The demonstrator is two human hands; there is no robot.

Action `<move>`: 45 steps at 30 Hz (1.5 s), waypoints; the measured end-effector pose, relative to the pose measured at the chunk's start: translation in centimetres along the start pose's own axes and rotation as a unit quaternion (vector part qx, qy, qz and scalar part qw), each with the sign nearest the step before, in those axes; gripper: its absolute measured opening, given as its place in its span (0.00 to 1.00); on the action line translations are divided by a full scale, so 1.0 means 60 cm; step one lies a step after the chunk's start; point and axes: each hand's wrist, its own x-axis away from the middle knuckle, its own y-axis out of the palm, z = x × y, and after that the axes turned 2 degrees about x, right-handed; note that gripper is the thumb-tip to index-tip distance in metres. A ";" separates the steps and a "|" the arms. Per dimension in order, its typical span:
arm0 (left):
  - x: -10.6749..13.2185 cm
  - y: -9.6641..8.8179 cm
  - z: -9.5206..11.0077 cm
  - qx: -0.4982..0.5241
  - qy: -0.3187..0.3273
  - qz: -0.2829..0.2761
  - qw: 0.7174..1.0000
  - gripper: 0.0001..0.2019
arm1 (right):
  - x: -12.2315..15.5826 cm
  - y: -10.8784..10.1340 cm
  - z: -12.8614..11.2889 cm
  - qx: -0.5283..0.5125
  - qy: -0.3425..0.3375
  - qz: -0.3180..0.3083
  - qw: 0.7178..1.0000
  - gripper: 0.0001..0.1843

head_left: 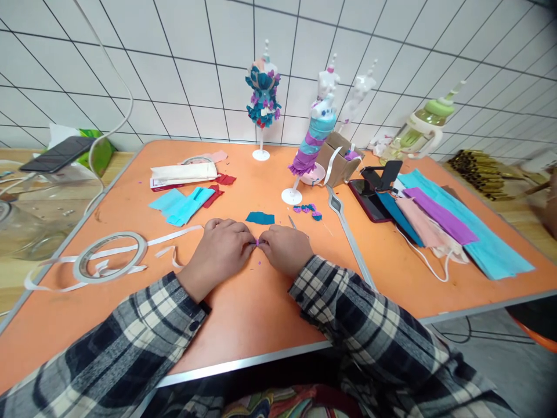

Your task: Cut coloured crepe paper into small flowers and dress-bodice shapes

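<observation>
Low over the orange table, my left hand [224, 247] and my right hand [285, 248] meet, both with closed fingers. A tiny piece of purple crepe paper [257, 242] is pinched between their fingertips, mostly hidden by them. Just beyond my hands lies a teal crepe paper strip [260, 217]. Several small purple and teal paper rosettes [308, 209] rest a little further to the right. A thin metal tool [292, 222], perhaps scissors, is partly covered by my right hand.
A roll of tape [139, 255] and white ribbon lie left. Mini dress forms stand at the back, one in teal and purple ruffles [263, 96], one leaning [314, 139]. A cardboard box [337, 165], a phone [369, 200], crepe sheets [500, 244] and a bottle [418, 130] are right.
</observation>
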 end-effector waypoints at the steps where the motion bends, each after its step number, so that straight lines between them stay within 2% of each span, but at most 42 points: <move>1: -0.001 -0.001 0.001 0.000 -0.002 -0.003 1.000 0.11 | 0.001 0.000 0.000 0.000 -0.001 0.002 1.000 0.15; 6: -0.001 -0.007 0.002 0.015 -0.004 -0.015 1.000 0.11 | 0.003 0.003 0.000 -0.012 -0.003 0.020 1.000 0.13; 11: -0.001 -0.006 -0.003 0.033 -0.018 -0.011 0.999 0.11 | -0.004 0.006 0.002 -0.023 -0.007 0.014 1.000 0.15; 18: -0.001 0.001 -0.006 0.032 -0.006 -0.009 0.999 0.12 | -0.004 0.012 0.005 -0.079 0.005 0.031 0.996 0.11; 26: -0.001 0.000 -0.003 0.036 -0.005 0.022 0.999 0.12 | -0.006 0.000 0.002 -0.066 0.019 -0.006 0.998 0.13; 32: -0.004 0.006 -0.001 0.009 0.017 0.000 1.000 0.14 | -0.003 0.006 0.002 -0.076 0.018 0.014 0.997 0.11; 36: -0.003 0.005 -0.001 0.013 0.021 0.000 1.000 0.13 | -0.010 -0.003 0.025 -0.102 -0.037 0.060 0.992 0.11; 39: 0.000 0.005 0.002 0.018 0.027 0.003 0.999 0.13 | -0.025 -0.012 0.049 -0.070 -0.078 0.096 0.990 0.16; 42: 0.002 0.004 0.004 0.020 0.030 0.004 0.999 0.12 | -0.036 -0.012 0.055 0.009 -0.073 0.058 0.996 0.17; 45: 0.005 0.003 0.006 0.015 0.031 0.001 0.999 0.12 | -0.035 -0.005 0.042 0.005 -0.064 0.039 0.997 0.15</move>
